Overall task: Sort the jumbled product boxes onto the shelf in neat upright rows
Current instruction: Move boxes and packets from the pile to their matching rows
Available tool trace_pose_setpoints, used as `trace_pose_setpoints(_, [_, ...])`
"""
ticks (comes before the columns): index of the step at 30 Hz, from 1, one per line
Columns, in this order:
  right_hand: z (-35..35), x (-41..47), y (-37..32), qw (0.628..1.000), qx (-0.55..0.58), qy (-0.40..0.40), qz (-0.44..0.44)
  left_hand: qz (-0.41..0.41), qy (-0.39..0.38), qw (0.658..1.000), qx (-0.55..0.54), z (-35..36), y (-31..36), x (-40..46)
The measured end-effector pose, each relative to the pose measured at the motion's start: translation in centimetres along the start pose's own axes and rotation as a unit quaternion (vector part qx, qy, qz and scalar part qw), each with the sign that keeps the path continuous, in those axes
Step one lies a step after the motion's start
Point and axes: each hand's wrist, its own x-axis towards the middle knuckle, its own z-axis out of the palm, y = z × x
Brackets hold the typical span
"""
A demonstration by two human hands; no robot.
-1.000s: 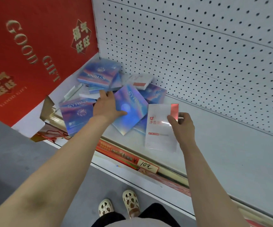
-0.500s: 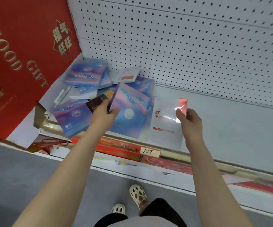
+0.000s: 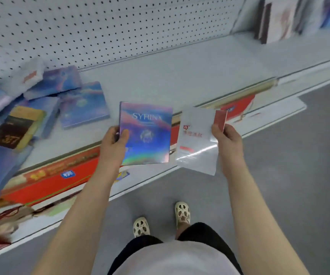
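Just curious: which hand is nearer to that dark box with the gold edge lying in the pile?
Left. The left hand, holding the holographic box, is beside the pile containing the dark box; the right hand is farther right.

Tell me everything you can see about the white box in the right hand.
The white box is flat, glossy and rectangular, with a glare streak across its lower part. It carries red printed characters, a small red logo and a red panel at its top right corner. It is held upright, slightly tilted, in front of the shelf edge. The right hand pinches its right edge, thumb on the face. Nothing else touches it.
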Motion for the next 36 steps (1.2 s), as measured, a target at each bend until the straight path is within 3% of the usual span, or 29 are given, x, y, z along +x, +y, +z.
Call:
trace_pose_setpoints(12, [-24.2,3.9,1.0,0.987,0.042,0.158,-0.001,0.058,-0.155,0.986,0.029,27.3,1.5,-4.4])
trace_pose_setpoints(23, [-42.5,13.4,0.5,0.969,0.072,0.238,0.007,0.075,-0.243,0.966,0.034,49.5,3.7,-6.1])
trace_pose_setpoints(36, [-52.7,37.2,-6.5,0.965,0.065,0.254,-0.016,0.122,-0.217,0.967,0.048,72.6,9.6,7.4])
